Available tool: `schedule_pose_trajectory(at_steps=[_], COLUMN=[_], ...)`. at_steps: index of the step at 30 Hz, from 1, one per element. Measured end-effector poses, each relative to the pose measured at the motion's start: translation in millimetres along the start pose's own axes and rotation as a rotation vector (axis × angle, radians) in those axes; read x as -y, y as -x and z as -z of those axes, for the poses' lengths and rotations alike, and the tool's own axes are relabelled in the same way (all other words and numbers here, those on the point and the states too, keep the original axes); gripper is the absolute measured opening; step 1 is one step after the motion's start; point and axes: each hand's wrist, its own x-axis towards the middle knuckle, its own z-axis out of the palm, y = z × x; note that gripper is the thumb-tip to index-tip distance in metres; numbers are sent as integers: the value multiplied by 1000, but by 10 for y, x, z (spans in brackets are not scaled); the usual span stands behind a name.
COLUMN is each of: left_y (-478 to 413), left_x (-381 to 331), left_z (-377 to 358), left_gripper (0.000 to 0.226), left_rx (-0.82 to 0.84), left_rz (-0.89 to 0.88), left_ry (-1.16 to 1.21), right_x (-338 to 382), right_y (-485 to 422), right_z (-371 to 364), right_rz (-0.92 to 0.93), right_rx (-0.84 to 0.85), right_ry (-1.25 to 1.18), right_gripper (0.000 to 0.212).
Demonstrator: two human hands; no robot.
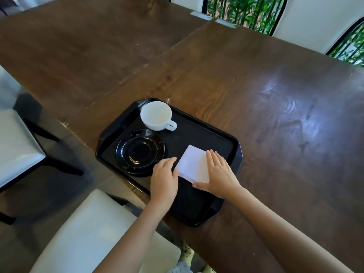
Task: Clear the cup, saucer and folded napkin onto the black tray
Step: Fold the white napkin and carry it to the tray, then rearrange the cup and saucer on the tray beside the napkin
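Observation:
A black tray [224, 138] lies at the near edge of the wooden table. At its far corner stands a white cup [156, 115], upright, handle to the right. A black saucer [140, 151] rests on the tray's left part. The white folded napkin [192, 164] lies flat on the tray, right of the saucer. My left hand [164, 178] sits at the napkin's left edge, fingers curled, touching it. My right hand [219, 172] lies flat with fingers straight, pressing on the napkin's right side and near corner.
The dark wooden table [256, 85] stretches far and right. A white-cushioned chair [94, 233] stands just below the tray, another [15, 142] at the left. Windows with green plants [246, 10] run along the far side.

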Motion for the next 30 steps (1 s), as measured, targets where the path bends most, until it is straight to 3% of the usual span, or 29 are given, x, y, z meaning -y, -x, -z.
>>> schedule_pose_trajectory(at_steps=[6, 12, 16, 19, 22, 25, 30], left_y=[-60, -140, -442, -929, -1430, -1744, -1951], left_x=[144, 164, 150, 251, 389, 474, 545], left_z=[-140, -75, 342, 715, 894, 898, 773], left_gripper=[30, 32, 36, 43, 66, 91, 89], left_rx=[54, 105, -71, -199, -35, 207, 340], left_rz=[-21, -58, -76, 6, 155, 228, 138], left_ry=[71, 127, 233, 217, 102, 168, 199], right_x=[46, 106, 136, 209, 368, 501, 543], right_y=[1, 21, -179, -539, -943, -1246, -1478], right_z=[-81, -5, 347, 650, 745, 656, 502], right_rz=[-24, -66, -40, 28, 80, 95, 84], right_rx=[-23, -11, -156, -256, -232, -142, -103], right_ry=[104, 29, -142, -206, -208, -237, -354], right_gripper=[112, 108, 80, 58, 49, 50, 37])
